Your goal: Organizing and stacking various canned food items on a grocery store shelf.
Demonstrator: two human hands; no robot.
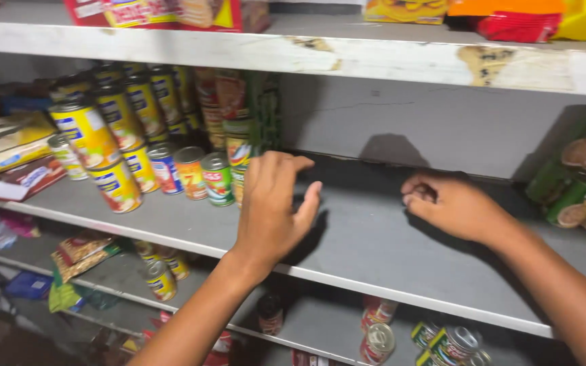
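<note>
Head view: the left hand (271,203) is held open with fingers spread just beside the row of cans (198,173), nothing being gripped, while the right hand (452,207) is loosely curled and empty over the bare grey shelf (367,237). The nearest can, green-labelled (218,179), is found immediately left of the left hand; it is judged best grasped upright around its side, so neighbouring cans are not toppled.

Left hand (272,203) open beside cans (218,177), right hand (452,207) curled on shelf (367,237)
</note>
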